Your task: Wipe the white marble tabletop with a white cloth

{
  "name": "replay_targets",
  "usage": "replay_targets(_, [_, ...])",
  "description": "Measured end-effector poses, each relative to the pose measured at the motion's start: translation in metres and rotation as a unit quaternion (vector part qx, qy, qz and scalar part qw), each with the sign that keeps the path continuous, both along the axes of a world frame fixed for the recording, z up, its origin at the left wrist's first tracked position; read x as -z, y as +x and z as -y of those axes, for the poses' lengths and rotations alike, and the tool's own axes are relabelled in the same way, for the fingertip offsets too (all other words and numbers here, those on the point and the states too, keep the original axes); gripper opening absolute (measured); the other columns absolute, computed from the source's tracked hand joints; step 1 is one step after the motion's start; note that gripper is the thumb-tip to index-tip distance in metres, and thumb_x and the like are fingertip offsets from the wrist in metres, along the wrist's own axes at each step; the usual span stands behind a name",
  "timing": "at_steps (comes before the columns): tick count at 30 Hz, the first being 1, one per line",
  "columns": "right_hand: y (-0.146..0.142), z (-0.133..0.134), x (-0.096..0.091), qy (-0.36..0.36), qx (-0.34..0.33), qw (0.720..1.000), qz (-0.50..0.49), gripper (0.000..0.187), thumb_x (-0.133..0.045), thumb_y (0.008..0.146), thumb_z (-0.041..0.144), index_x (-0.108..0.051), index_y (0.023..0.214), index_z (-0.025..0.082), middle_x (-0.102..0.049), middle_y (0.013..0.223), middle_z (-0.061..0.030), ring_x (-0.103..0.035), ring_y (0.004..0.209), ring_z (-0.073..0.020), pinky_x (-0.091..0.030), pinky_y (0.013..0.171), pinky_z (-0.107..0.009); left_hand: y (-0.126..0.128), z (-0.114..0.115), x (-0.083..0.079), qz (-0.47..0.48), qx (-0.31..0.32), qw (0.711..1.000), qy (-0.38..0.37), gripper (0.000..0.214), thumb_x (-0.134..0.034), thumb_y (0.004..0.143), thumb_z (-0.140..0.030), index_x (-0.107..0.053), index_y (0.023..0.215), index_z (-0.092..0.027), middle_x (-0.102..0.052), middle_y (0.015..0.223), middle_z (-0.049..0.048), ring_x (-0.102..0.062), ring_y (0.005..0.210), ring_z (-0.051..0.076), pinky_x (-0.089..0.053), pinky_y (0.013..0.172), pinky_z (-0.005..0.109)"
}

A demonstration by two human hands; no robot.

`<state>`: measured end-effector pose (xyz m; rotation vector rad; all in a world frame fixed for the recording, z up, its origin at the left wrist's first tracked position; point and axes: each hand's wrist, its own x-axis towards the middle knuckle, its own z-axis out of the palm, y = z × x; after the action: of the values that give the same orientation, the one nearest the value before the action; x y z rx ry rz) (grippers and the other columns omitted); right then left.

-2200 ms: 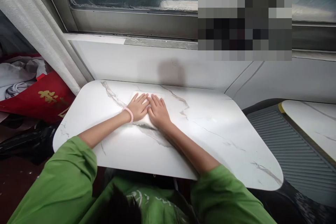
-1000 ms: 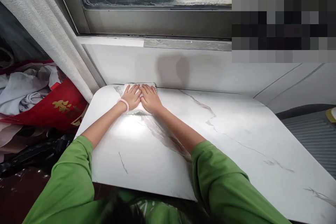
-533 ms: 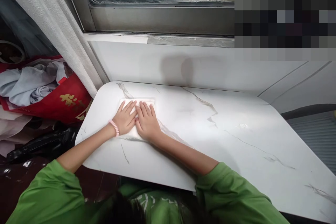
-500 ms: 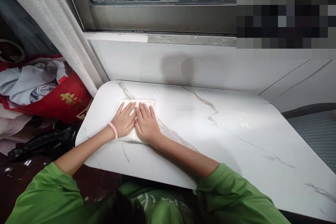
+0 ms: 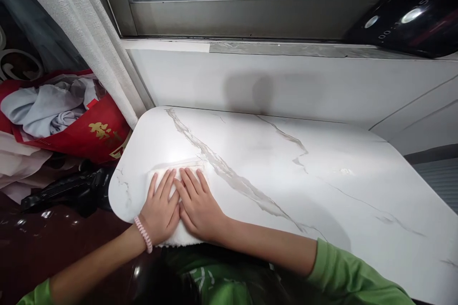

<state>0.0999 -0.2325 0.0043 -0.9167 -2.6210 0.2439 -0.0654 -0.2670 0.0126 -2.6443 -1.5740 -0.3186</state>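
A white cloth (image 5: 186, 237) lies flat at the near left part of a white marble-patterned table (image 5: 279, 162), its lower edge reaching the table's front edge. My left hand (image 5: 159, 212), with a pink coiled band at the wrist, presses flat on the cloth's left side, fingers stretched out. Beside it, my right hand (image 5: 200, 205) lies flat on the cloth too, fingers extended. The two hands touch at the thumbs. Neither hand grips the cloth; both rest on top of it and hide its middle.
A red bag (image 5: 96, 128) of grey clothes stands left of the table, below a pale curtain (image 5: 86, 33). A black glossy object (image 5: 408, 24) is at the upper right, before the window frame (image 5: 232, 19). A white wall panel runs along the table's back edge.
Both hands and the cloth have slid toward me, from the table's middle left to its front edge. The view has shifted slightly, and the black object at upper right now shows.
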Motion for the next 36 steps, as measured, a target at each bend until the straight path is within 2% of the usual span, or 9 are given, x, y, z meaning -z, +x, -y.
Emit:
replay_targets(3, [-0.004,-0.010,0.003,0.000,0.001,1.000,-0.007,0.057,-0.038,0.091,0.027,-0.041,0.140,-0.002,-0.036,0.149,-0.0248,-0.021,0.143,-0.0377,-0.018,0.115,-0.061,-0.004,-0.013,-0.002,-0.014,0.006,1.000,-0.017,0.048,-0.035,0.093,-0.024,-0.051,0.133,-0.004,-0.035,0.149,0.0230,-0.021,0.144,0.033,-0.014,0.117,0.058])
replay_targets(6, [-0.015,-0.031,0.010,0.007,0.030,0.999,-0.031,0.056,-0.039,0.089,0.025,-0.043,0.138,-0.003,-0.037,0.148,-0.0252,-0.023,0.142,-0.0370,-0.017,0.115,-0.060,-0.015,-0.044,-0.003,-0.037,0.020,0.998,-0.036,0.049,-0.036,0.092,-0.023,-0.048,0.136,-0.006,-0.033,0.151,0.0220,-0.021,0.144,0.032,-0.013,0.116,0.059])
replay_targets(10, [-0.037,-0.092,0.014,-0.010,0.081,0.995,-0.055,0.055,-0.041,0.087,0.023,-0.045,0.136,-0.001,-0.040,0.147,-0.0225,-0.029,0.139,-0.0337,-0.015,0.117,-0.055,-0.038,-0.115,0.003,-0.059,0.036,0.996,-0.048,0.050,-0.036,0.091,-0.023,-0.045,0.137,-0.006,-0.032,0.152,0.0218,-0.023,0.144,0.032,-0.011,0.116,0.058])
replay_targets(16, [-0.085,-0.215,0.011,-0.025,0.128,0.989,-0.076,0.050,-0.038,0.088,0.016,-0.046,0.136,0.006,-0.045,0.145,-0.0161,-0.033,0.138,-0.0262,-0.017,0.117,-0.046,-0.077,-0.243,0.009,-0.043,-0.035,0.997,-0.045,0.051,-0.034,0.094,-0.026,-0.037,0.143,-0.015,-0.032,0.153,0.0162,-0.028,0.142,0.027,-0.013,0.115,0.056])
replay_targets(20, [-0.108,-0.255,0.012,-0.004,0.141,0.985,-0.096,0.047,-0.037,0.087,0.013,-0.048,0.133,0.008,-0.049,0.142,-0.0147,-0.037,0.135,-0.0253,-0.019,0.116,-0.045,-0.094,-0.286,0.005,-0.046,-0.075,0.993,-0.075,0.050,-0.032,0.095,-0.028,-0.036,0.144,-0.019,-0.031,0.154,0.0132,-0.028,0.142,0.026,-0.016,0.114,0.058])
replay_targets(24, [-0.115,-0.261,0.015,0.007,0.150,0.984,-0.099,0.046,-0.037,0.088,0.015,-0.049,0.132,0.009,-0.049,0.141,-0.0149,-0.039,0.134,-0.0261,-0.021,0.115,-0.046,-0.101,-0.292,0.006,-0.043,-0.073,0.994,-0.066,0.048,-0.032,0.096,-0.029,-0.038,0.143,-0.020,-0.033,0.153,0.0122,-0.028,0.142,0.025,-0.016,0.115,0.057])
replay_targets(29, [-0.112,-0.249,0.014,-0.003,0.143,0.986,-0.082,0.047,-0.038,0.089,0.014,-0.048,0.134,0.010,-0.046,0.144,-0.0144,-0.035,0.137,-0.0264,-0.017,0.117,-0.046,-0.098,-0.276,0.007,-0.052,-0.085,0.993,-0.056,0.048,-0.033,0.096,-0.027,-0.041,0.142,-0.017,-0.031,0.154,0.0136,-0.027,0.142,0.026,-0.013,0.115,0.057])
replay_targets(33, [-0.110,-0.221,0.011,-0.024,0.140,0.987,-0.078,0.047,-0.038,0.090,0.014,-0.046,0.136,0.008,-0.043,0.147,-0.0158,-0.032,0.138,-0.0267,-0.015,0.119,-0.046,-0.096,-0.248,0.006,-0.056,-0.083,0.993,-0.055,0.047,-0.032,0.095,-0.025,-0.042,0.140,-0.018,-0.031,0.154,0.0126,-0.025,0.143,0.026,-0.012,0.115,0.058])
replay_targets(36, [-0.111,-0.185,0.010,-0.024,0.133,0.988,-0.077,0.048,-0.039,0.091,0.017,-0.045,0.137,0.006,-0.040,0.148,-0.0181,-0.031,0.140,-0.0284,-0.014,0.119,-0.048,-0.100,-0.211,0.006,-0.053,-0.064,0.996,-0.043,0.047,-0.032,0.094,-0.025,-0.044,0.139,-0.017,-0.033,0.153,0.0126,-0.026,0.143,0.027,-0.011,0.115,0.058])
